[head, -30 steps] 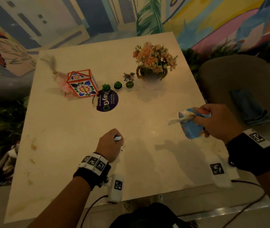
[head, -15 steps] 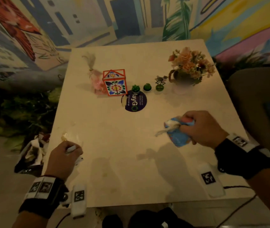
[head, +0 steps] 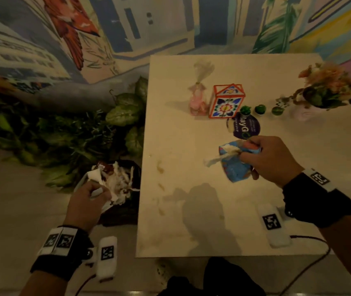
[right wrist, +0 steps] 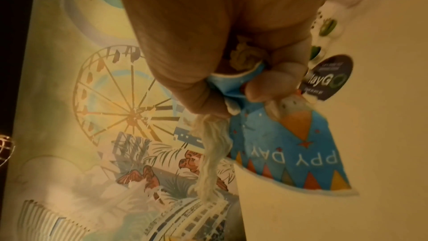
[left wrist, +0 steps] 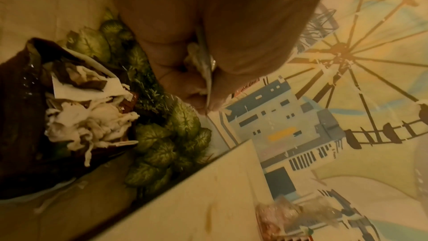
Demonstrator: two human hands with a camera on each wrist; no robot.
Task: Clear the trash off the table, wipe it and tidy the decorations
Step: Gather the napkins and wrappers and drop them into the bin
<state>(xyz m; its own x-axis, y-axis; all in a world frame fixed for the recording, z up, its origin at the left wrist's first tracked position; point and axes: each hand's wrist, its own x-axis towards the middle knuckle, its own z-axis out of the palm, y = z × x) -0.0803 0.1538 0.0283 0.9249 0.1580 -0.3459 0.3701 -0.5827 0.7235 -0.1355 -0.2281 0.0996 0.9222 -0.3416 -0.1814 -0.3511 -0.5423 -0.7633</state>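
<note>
Left hand pinches scrap over trash bag; right hand grasps wrapper.

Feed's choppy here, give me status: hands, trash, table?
Left hand pinching a scrap over the trash bag. Right hand gripping crumpled blue paper above the table. Stains remain; not wiped.

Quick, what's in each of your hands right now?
Left hand: closed, pinching a small white scrap above the trash bag.
Right hand: closed, gripping a crumpled blue paper cup with a tissue.
</note>
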